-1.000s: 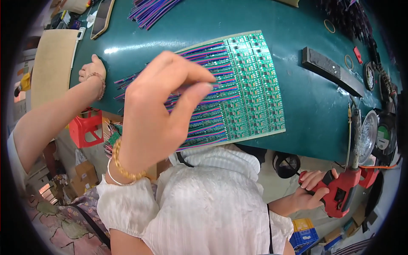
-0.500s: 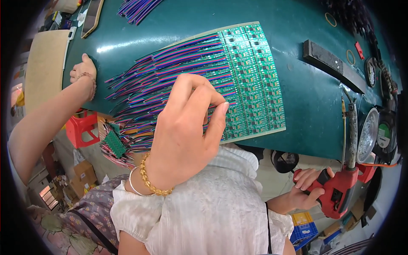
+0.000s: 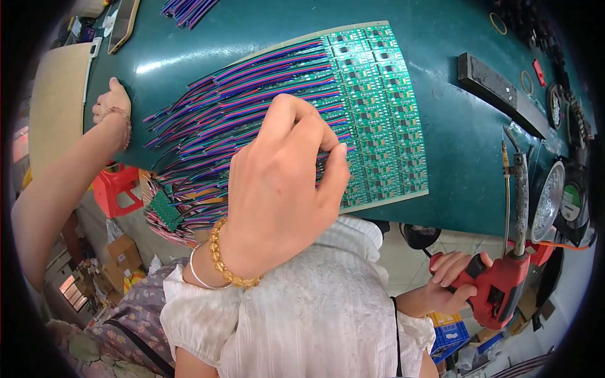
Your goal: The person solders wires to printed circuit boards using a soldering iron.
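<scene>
My left hand (image 3: pixel 283 176), with a yellow bead bracelet at the wrist, is closed in a pinch over the panel of green circuit boards (image 3: pixel 384 120). A thin multicoloured ribbon wire (image 3: pixel 351 150) shows just past the thumb tip, its end lying on the boards; the fingers hide the rest of it. Many such wires (image 3: pixel 265 88) lie side by side, running leftward off the panel. My right hand (image 3: pixel 450 280) grips a red and black soldering gun (image 3: pixel 501 286) at the lower right. Its metal barrel and thin feed tube point up, beside the table edge, away from the boards.
Another person's hand (image 3: pixel 113 104) rests at the table's left side. A dark bar (image 3: pixel 501 94), a round metal dish (image 3: pixel 547 198) and a solder reel (image 3: pixel 573 198) are at right. A phone (image 3: pixel 123 25) lies far left; a red stool (image 3: pixel 118 189) stands below the table.
My left hand has shifted slightly right across the boards, still pinching. The view has moved a little. The soldering gun stays in my right hand.
</scene>
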Tool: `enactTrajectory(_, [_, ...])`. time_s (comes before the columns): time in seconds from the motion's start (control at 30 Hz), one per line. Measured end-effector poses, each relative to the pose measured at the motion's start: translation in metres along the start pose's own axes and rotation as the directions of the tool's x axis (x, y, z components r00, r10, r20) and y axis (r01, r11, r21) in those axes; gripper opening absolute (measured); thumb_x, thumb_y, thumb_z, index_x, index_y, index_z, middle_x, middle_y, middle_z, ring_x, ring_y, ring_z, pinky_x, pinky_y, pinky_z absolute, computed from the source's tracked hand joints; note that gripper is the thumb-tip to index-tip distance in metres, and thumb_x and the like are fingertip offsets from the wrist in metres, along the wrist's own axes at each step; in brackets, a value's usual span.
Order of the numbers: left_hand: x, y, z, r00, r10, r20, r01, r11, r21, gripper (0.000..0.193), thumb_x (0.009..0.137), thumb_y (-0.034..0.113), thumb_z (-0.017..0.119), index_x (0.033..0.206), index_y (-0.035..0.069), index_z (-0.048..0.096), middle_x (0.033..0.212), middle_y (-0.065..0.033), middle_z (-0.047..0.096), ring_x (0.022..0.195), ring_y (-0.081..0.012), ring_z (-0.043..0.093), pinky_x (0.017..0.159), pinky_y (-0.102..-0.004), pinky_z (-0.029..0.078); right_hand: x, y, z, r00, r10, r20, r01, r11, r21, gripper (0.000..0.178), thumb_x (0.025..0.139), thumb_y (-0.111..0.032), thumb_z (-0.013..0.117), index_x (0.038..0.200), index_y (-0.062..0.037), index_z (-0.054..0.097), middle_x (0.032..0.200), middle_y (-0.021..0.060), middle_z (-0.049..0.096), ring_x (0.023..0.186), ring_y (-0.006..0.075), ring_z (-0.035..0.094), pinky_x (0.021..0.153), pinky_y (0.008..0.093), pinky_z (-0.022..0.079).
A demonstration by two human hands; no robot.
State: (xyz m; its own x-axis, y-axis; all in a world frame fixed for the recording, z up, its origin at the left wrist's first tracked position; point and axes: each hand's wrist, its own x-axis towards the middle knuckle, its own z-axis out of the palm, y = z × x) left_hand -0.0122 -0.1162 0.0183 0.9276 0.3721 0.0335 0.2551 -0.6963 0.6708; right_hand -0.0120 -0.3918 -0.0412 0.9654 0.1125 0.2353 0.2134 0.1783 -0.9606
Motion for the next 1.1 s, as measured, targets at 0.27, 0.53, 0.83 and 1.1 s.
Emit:
enactTrajectory(0.27, [-0.004,-0.007,0.004,1.0,-0.029,-0.003,0.029,0.998,0.053,0.01,0.077,-0.003,0.067,0.078,0.0,0.058,0.088,-0.0061,0.055,0.065,-0.0112,0.052,0.05,-0.0226,0.041,-0.01,0.0,0.001,0.994,0.059,0.094,-0.073,0.985,0.157,0.072,0.089,-0.054,0.061,0.13,0.0009,0.04,0.057,0.0024,0.05,0.046,0.015,0.049,0.047,0.0297,0.043])
enactTrajectory(0.53, [-0.003,-0.008,0.001,0.999,-0.034,0.012,0.033,0.999,0.039,0.01,0.076,-0.003,0.068,0.076,0.001,0.058,0.086,-0.0062,0.055,0.064,-0.0113,0.052,0.05,-0.0236,0.04,-0.015,-0.004,-0.007,0.934,0.198,0.298,-0.267,0.94,0.214,0.082,0.085,-0.059,0.063,0.134,0.001,0.039,0.055,0.0018,0.051,0.043,0.014,0.048,0.046,0.0277,0.043])
enactTrajectory(0.83, [-0.003,-0.009,0.002,0.999,-0.042,0.024,0.042,0.999,0.006,0.011,0.076,-0.004,0.067,0.077,0.001,0.057,0.086,-0.007,0.054,0.07,-0.0151,0.056,0.05,-0.0247,0.044,-0.023,0.0,-0.01,0.892,0.264,0.368,-0.331,0.934,0.132,0.084,0.083,-0.062,0.063,0.134,0.0012,0.041,0.054,-0.0001,0.052,0.043,0.0119,0.048,0.045,0.0268,0.043])
enactTrajectory(1.1, [-0.005,-0.01,0.006,1.0,-0.016,-0.018,0.017,0.999,0.034,0.013,0.075,-0.005,0.066,0.077,0.001,0.055,0.086,-0.0093,0.054,0.072,-0.0197,0.059,0.047,-0.0276,0.047,-0.024,-0.002,-0.03,0.78,0.33,0.532,-0.348,0.935,-0.07,0.083,0.081,-0.064,0.064,0.127,0.0018,0.045,0.054,0.0011,0.053,0.043,0.013,0.049,0.046,0.0285,0.041])
